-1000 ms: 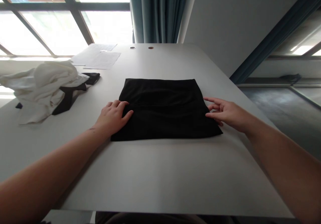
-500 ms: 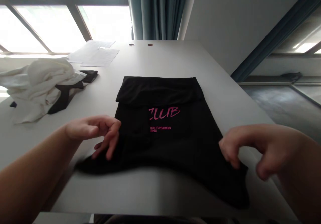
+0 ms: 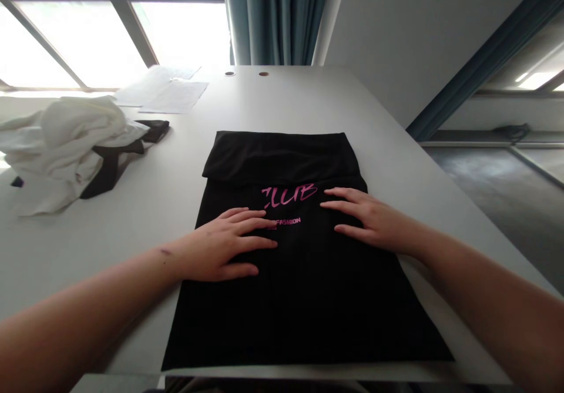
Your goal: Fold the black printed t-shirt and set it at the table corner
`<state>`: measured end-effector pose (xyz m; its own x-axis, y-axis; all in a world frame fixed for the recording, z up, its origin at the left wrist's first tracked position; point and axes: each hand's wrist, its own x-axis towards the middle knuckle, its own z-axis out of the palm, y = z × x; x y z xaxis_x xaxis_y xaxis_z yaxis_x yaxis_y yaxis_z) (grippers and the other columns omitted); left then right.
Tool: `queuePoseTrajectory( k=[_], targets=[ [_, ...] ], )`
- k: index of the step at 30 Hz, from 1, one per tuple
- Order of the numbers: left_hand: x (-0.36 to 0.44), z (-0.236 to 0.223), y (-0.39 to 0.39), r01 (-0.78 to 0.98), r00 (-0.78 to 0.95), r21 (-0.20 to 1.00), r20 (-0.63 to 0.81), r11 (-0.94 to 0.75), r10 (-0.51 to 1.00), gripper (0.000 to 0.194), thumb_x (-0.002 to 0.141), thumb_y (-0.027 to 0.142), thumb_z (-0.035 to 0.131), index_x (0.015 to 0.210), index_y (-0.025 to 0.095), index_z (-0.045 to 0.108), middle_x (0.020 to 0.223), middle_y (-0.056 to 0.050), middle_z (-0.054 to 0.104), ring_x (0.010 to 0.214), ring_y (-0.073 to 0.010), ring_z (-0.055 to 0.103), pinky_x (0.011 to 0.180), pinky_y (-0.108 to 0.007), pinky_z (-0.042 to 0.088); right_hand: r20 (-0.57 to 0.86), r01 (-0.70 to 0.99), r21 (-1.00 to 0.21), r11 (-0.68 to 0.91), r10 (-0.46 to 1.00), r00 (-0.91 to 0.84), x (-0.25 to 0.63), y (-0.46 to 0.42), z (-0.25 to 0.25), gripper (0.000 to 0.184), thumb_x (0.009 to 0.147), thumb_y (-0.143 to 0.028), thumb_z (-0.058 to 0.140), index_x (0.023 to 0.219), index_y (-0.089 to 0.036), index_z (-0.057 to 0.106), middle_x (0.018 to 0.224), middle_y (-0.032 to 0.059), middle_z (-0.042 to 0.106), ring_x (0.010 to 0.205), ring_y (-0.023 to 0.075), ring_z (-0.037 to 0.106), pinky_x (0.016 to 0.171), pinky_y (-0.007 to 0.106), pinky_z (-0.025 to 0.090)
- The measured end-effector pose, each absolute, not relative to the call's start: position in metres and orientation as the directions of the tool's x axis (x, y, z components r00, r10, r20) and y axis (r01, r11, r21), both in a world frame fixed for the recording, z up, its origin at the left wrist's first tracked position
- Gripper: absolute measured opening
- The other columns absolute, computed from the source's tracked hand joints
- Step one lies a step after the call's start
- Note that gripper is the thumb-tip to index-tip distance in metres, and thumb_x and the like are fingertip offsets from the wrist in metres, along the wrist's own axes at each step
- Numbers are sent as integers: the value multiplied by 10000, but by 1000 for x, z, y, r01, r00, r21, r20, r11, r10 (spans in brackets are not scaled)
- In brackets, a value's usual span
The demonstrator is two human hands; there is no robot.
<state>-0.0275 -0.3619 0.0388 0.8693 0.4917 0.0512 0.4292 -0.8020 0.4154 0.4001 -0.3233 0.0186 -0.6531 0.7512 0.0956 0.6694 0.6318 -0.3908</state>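
Note:
A black garment (image 3: pixel 308 299) with pink lettering lies flat on the white table (image 3: pixel 388 146), its far part folded over in a band. The words "CLUB" and "FASHION" show on it. My left hand (image 3: pixel 231 243) rests on the left half of the cloth, fingers spread and partly over the smaller lettering. On the right side, my right hand (image 3: pixel 361 217) lies with outstretched fingers just beside the pink print. Neither hand grips the fabric. The garment's near edge runs along the front edge of the table.
At the left lies a crumpled heap of white and black clothes (image 3: pixel 66 146). Sheets of paper (image 3: pixel 176 96) sit near the window (image 3: pixel 88 40). A blue-grey curtain (image 3: pixel 277 17) hangs beyond the table, with a wall (image 3: pixel 379 40) to its right.
The near part of the garment has come down flat and spread out toward the front edge. Both hands have moved inward and forward and now lie flat on the cloth.

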Motion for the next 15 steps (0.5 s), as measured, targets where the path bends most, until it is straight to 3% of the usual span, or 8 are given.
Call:
queuePoseTrajectory(
  k=[2, 5, 7, 9, 12, 15],
  targets=[
    [-34, 31, -353, 523, 806, 351, 94, -777, 585, 525, 1170, 459, 679, 1687, 371, 684, 1825, -66, 530, 1710, -370, 476, 1462, -568, 350, 83, 708, -353, 612, 774, -628, 402, -318, 11, 619, 1110, -642, 582, 1614, -319, 741, 1748, 98, 582, 1623, 322, 604, 1411, 586, 510],
    [-59, 19, -323, 768, 565, 224, 204, -600, 800, 506, 1177, 467, 603, 1640, 301, 726, 1849, -105, 477, 1738, -427, 408, 1445, -647, 343, 117, 779, -315, 542, 837, -535, 406, -305, 1, 650, 1129, -648, 516, 1627, -290, 735, 1735, 108, 594, 1651, 346, 574, 1448, 634, 451],
    [-79, 16, -300, 865, 420, 189, 236, -466, 876, 504, 1139, 484, 625, 1583, 287, 758, 1839, -118, 474, 1679, -444, 486, 1410, -662, 397, 156, 823, -293, 487, 874, -461, 410, -292, -4, 672, 1127, -650, 500, 1599, -247, 760, 1694, 141, 623, 1636, 368, 579, 1452, 657, 430],
    [-93, 19, -278, 866, 423, 200, 193, -458, 885, 540, 1110, 485, 641, 1608, 299, 735, 1772, -109, 553, 1562, -387, 618, 1358, -576, 495, 198, 846, -285, 451, 891, -408, 414, -275, -7, 677, 1122, -635, 502, 1567, -208, 783, 1682, 164, 623, 1612, 373, 590, 1445, 642, 443],
    [-98, 32, -251, 865, 469, 122, 153, -487, 870, 514, 1051, 383, 631, 1535, 303, 785, 1574, -88, 721, 1399, -352, 731, 1280, -508, 562, 243, 822, -281, 495, 866, -438, 416, -247, -5, 601, 1114, -552, 521, 1539, -235, 803, 1712, 133, 594, 1605, 347, 582, 1435, 598, 466],
    [-90, 50, -226, 871, 478, 57, 128, -488, 869, 487, 973, 293, 616, 1403, 303, 843, 1425, -72, 793, 1265, -346, 789, 1177, -475, 612, 360, 838, -224, 497, 841, -403, 413, -220, 3, 481, 1072, -483, 593, 1368, -248, 892, 1668, 144, 593, 1551, 367, 575, 1416, 645, 445]
  ],
)
